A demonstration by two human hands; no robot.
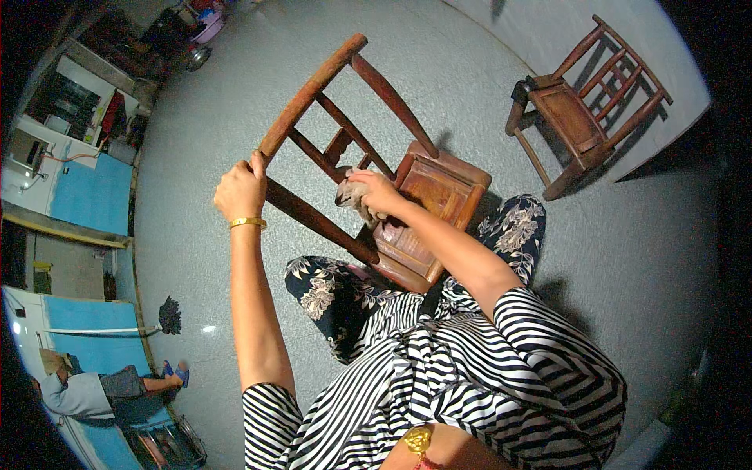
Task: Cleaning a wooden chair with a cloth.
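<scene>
Before me stands a reddish-brown wooden chair (435, 188), its seat close to my knees. My left hand (241, 188) is wrapped around the near end of the chair's rounded top rail (311, 94). In my right hand (376, 191) is a crumpled greyish-beige cloth (352, 197), pressed against the lower part of the slatted backrest, just above the seat. The hand and cloth hide part of the back slats and the seat's rear edge. Between the slats a small carved panel (338, 145) shows.
A second wooden chair (570, 111) stands by the pale wall at upper right. Along the left are blue-and-white walls (88, 188), a mop (170, 317) and another person (106, 393). A metal bowl (198, 59) and pink basin (210, 26) sit at upper left on grey flooring (194, 235).
</scene>
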